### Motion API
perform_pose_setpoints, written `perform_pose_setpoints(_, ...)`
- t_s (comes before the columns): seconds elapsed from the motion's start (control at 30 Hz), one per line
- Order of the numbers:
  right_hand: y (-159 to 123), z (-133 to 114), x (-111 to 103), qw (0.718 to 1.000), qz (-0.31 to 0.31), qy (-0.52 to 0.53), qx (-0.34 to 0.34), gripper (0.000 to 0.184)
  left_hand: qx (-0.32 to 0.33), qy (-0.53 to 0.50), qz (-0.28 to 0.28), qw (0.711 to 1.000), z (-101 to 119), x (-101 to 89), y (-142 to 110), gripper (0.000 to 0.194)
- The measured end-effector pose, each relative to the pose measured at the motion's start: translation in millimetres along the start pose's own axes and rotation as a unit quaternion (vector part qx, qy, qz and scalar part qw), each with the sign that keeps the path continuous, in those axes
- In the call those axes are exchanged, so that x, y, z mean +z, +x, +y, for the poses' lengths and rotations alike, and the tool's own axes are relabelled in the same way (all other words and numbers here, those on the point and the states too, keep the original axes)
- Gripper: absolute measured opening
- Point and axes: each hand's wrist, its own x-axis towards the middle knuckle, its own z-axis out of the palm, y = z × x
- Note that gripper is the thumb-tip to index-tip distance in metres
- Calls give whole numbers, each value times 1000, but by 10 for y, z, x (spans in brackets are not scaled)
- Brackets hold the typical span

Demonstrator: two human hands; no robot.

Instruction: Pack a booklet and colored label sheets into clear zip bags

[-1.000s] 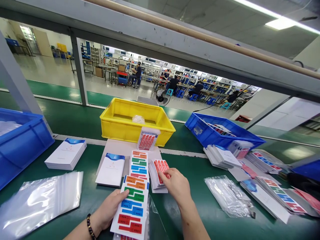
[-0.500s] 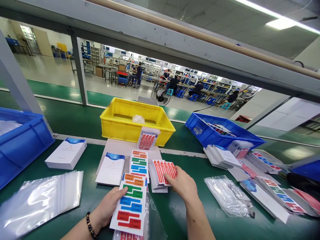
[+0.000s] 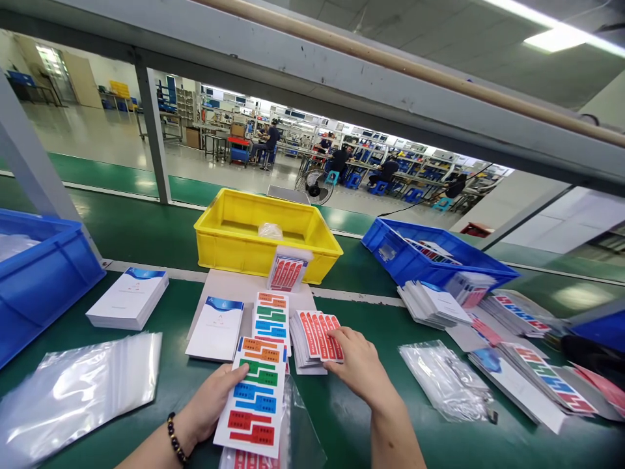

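My left hand [image 3: 211, 398] grips a white sticker sheet [image 3: 254, 397] with orange, green, blue and red labels, thumb on top. Beneath its lower end lie a clear plastic bag [image 3: 303, 423] and some red labels. My right hand [image 3: 359, 365] is closed on the right edge of a red sticker sheet [image 3: 331, 340], on top of a stack of such sheets [image 3: 303, 345]. Between the hands lies a pile of coloured sticker sheets [image 3: 271, 317], partly covered by the held one. Left of it sits a stack of white booklets [image 3: 216, 329] with blue tops.
A yellow bin [image 3: 234, 251] stands behind, with a packed bag of cards [image 3: 288, 270] leaning on its front. Blue bins [image 3: 390, 254] stand right and left. Clear bags [image 3: 92, 384] and booklets [image 3: 131, 296] lie left; more bags [image 3: 444, 378] and sheets lie right.
My right hand's fingers have shifted from lying over the red stack to its right edge, the top sheet moving with them slightly. My left hand keeps its hold nearly unchanged.
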Motion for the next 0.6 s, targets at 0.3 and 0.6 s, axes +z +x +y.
perform_pose_setpoints(0.3,26,149,-20,997,-10,57,-48,29,12,-16,-8,1000,-59,-53,50,38)
perform_pose_setpoints(0.6,-238,-759,113,903,282,107,-306,26,64,-71,-36,995,-167,-79,162,33)
